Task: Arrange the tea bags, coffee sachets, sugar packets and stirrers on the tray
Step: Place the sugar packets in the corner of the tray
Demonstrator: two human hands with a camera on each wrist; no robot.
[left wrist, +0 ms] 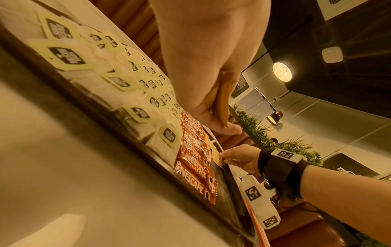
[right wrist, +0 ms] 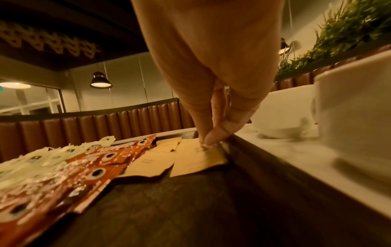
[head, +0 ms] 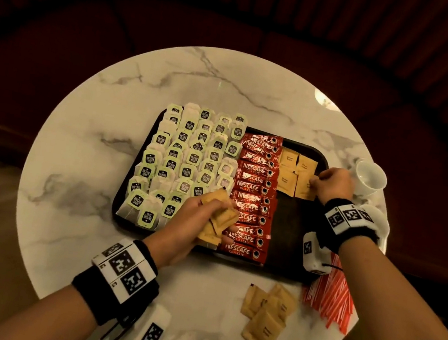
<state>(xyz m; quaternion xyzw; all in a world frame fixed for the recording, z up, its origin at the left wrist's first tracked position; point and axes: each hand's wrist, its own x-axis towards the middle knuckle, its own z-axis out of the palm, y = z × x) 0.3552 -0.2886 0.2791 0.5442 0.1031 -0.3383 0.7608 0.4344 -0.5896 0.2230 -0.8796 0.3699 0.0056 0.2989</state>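
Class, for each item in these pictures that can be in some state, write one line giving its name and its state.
Black rectangular tray: part filled, right near area bare.
Green-tagged tea bags: laid in rows on tray.
Red coffee sachets: overlapped in a column.
Brown sugar packets on tray: flat.
Left hand: grips several sugar packets.
Right hand: pinches one packet.
Red-striped stirrers: off tray.
White cup: upright.

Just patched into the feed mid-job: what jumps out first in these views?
The dark tray on the round marble table: tea bags fill its left side, a column of red coffee sachets runs down the middle. The right hand pinches a brown sugar packet at the far right; the left hand grips spare sugar packets.
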